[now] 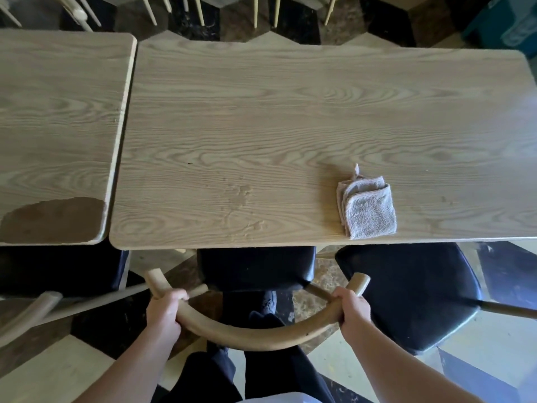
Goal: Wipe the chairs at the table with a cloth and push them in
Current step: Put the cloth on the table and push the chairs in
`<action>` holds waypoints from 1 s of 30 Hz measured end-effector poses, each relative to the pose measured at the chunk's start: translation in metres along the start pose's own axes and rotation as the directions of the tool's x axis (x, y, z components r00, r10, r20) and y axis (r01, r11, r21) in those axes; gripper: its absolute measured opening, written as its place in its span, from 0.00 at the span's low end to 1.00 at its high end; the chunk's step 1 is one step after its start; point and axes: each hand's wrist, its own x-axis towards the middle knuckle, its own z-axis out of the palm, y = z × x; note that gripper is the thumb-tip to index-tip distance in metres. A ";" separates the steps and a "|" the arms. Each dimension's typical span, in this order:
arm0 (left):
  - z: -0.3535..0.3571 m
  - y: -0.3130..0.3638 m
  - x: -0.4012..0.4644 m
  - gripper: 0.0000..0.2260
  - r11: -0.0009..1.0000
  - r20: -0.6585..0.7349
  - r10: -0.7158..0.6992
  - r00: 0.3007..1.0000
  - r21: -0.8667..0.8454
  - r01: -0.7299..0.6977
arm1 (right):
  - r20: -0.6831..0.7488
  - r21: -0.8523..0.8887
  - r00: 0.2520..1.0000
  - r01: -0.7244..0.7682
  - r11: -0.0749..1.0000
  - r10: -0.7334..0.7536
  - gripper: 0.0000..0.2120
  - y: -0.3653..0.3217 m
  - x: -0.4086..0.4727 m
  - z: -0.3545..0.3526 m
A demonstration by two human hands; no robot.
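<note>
The chair (255, 269) with the black seat is sitting at the near edge of the large table (290, 126), its seat partly tucked under the tabletop, and I am seeing both hands wrapping its curved wooden back rail (255, 335): the left hand (164, 311) is gripping the rail toward its left end, the right hand (350, 311) is gripping it toward its right end, fingers curled round the wood on each side. The surface is a pale wood-grain tabletop, and a second, smaller table (58, 112) of the same finish is standing just beside it on the left, with a brown patch (55, 219) showing at its near corner. The floor (334, 367) is lying in dark, brown and cream geometric tiles. I am counting two tables, one folded grey cloth (366, 206) resting on the large table near its near edge, to the right of the held chair, and three black-seated chairs on the near side: the one in hand, another chair on the right (412, 295), and a chair on the left (58, 269). Pale chair legs (200, 10) are showing along the far side; I cannot tell how many chairs they belong to. I am reading no writing or labels anywhere.
</note>
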 end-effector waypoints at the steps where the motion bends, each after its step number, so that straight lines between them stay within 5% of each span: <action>1: 0.000 0.001 0.000 0.30 1.000 -0.010 -0.009 1.000 0.004 0.009 | 0.008 -0.013 1.000 0.002 1.000 -0.002 0.11 0.000 0.000 -0.001; 8: -0.004 0.009 -0.008 0.36 0.996 0.030 -0.002 1.000 0.094 -0.001 | 0.182 -0.042 0.983 -0.025 0.999 0.032 0.12 -0.009 -0.008 -0.015; 17: 0.000 -0.037 -0.087 0.29 0.993 0.214 0.069 0.974 0.076 -0.087 | 0.338 0.074 0.933 0.103 0.992 -0.122 0.12 0.030 -0.057 -0.056; 24: 0.009 -0.126 -0.181 0.21 0.951 0.392 0.049 0.919 0.262 -0.163 | 0.294 -0.016 0.950 0.116 0.993 -0.107 0.11 0.085 -0.095 -0.147; 30: 0.046 -0.194 -0.247 0.15 0.907 0.537 0.030 0.843 0.340 -0.249 | 0.216 0.008 0.963 0.162 0.987 -0.160 0.06 0.068 -0.078 -0.246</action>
